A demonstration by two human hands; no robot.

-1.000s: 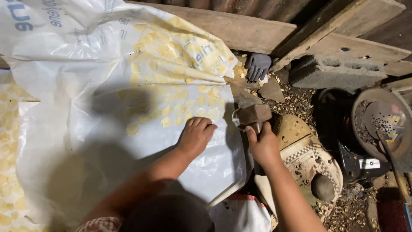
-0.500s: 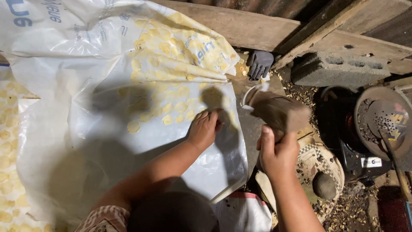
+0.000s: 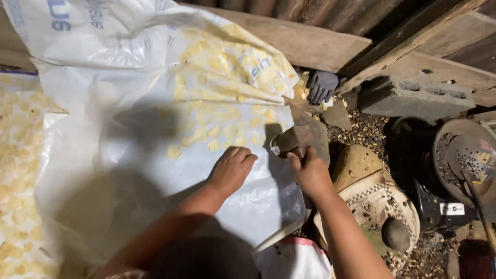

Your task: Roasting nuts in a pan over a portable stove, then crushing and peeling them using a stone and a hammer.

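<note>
Rustic outdoor work shed: rough planks point(image 3: 310, 44), concrete block point(image 3: 398, 95), dirt floor point(image 3: 361, 132).

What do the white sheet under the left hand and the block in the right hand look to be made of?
White sheet: thin plastic, glossy, by its sheen, wrinkles and the yellow slices showing through. The left hand lies flat on it. Block gripped by the right hand: probably stone or brick, dull, rough and brown-grey; too blurred to be sure.

Glossy plastic sheet point(image 3: 155, 170) — rough concrete block point(image 3: 398, 95) — weathered wood plank point(image 3: 310, 44).
</note>
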